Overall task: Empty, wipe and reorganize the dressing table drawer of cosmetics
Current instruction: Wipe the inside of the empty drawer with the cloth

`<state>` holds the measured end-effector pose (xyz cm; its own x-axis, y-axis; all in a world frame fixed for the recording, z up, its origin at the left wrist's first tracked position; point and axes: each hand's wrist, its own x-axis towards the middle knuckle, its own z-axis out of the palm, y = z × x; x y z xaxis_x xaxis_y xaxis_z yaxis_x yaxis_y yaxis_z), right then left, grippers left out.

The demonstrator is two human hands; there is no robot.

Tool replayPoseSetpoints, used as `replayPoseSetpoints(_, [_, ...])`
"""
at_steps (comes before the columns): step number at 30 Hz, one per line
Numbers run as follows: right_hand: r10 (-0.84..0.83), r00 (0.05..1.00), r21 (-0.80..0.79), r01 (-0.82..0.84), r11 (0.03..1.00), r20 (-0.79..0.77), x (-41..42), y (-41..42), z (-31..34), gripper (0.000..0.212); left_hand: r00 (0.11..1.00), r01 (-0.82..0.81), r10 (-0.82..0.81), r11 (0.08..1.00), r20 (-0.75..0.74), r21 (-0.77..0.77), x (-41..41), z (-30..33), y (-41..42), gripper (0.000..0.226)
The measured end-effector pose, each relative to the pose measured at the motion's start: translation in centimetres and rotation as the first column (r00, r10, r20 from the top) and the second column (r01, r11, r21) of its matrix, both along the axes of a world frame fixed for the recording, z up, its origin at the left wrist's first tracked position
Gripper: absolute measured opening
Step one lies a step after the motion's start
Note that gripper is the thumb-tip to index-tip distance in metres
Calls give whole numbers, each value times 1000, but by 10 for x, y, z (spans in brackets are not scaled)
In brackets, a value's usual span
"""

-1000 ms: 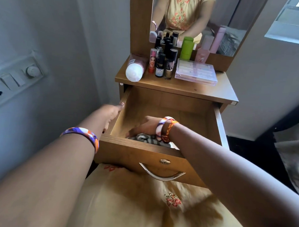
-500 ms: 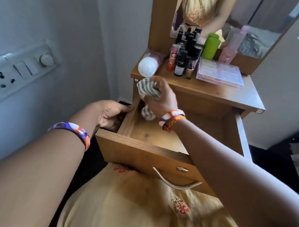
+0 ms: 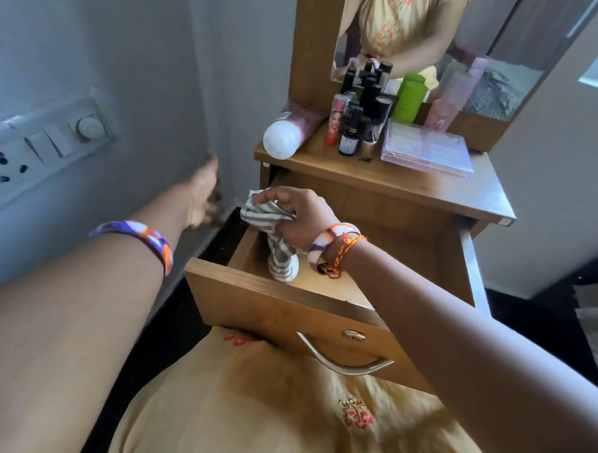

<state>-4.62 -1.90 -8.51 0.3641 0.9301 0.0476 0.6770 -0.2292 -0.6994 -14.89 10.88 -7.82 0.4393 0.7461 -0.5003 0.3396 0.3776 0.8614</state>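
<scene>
- your right hand [image 3: 303,218] has its grip clamped on a striped cloth [image 3: 273,232]; fingers bunch the upper part, the rest hangs down into the drawer [image 3: 287,315]; the cloth's lower end sits at or just above the drawer floor near the front left corner, contact can't be told
- your left hand [image 3: 203,198] is out past the drawer's left side, near the wall; it's motion-blurred, so you can't tell whether its grip is apart or together; nothing seen in it
- drawer is pulled out under the table [image 3: 429,194]; the bare wooden floor shows where your arm doesn't cover it; curved metal handle [image 3: 343,360] on the front panel
- cosmetics are up on the table: white-capped pink tube [image 3: 288,135] lying on its side at the front left corner, cap overhanging the edge; cluster of dark bottles [image 3: 358,126] upright just right of it; green bottle [image 3: 409,96] at the back edge by the mirror [image 3: 504,40]; clear flat case [image 3: 427,151] lying right of the bottles; pink bottle [image 3: 443,109] behind the case
- bangles on both your wrists; switch panel [image 3: 37,146] on the wall to the left
</scene>
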Motion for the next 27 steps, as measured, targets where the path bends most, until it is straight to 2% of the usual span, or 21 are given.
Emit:
replayPoseSetpoints(2, [101,995,-34,-101,994,-14,-4,-5,6,55,981,-90,70,991,181,102,13,20,4,69])
replayPoseSetpoints(4, [194,981,-58,-196,979,-26,-9,-8,11,52,961,-83,25,977,276,198,25,36,1,68])
replayPoseSetpoints(8, [370,921,-85,-381,921,-121,-22,-15,22,54,959,104,-176,947,221,302,38,45,-13,82])
replayPoseSetpoints(10, [450,884,-109,-464,879,-129,-25,-20,29,57,956,154,-224,932,187,328,41,44,-18,83])
replayPoseSetpoints(12, [505,857,-126,-515,848,-104,-20,-27,38,56,962,116,-193,929,192,352,42,44,-21,77])
replayPoseSetpoints(15, [548,832,-208,-553,806,-87,0,-48,52,51,980,-51,-41,891,193,452,44,41,-25,69])
replayPoseSetpoints(18, [556,814,-329,-579,746,-170,29,-77,65,48,967,-251,174,757,184,603,47,41,-43,56])
replayPoseSetpoints(20, [544,812,-429,-578,694,-213,50,-99,73,47,948,-318,225,648,226,692,55,39,-54,54])
replayPoseSetpoints(24, [511,837,-615,-510,601,-194,88,-144,83,48,957,-286,169,417,236,863,72,33,-86,45])
replayPoseSetpoints(27, [431,887,-720,-407,562,-165,113,-174,87,56,971,-235,9,206,239,950,83,23,-118,32])
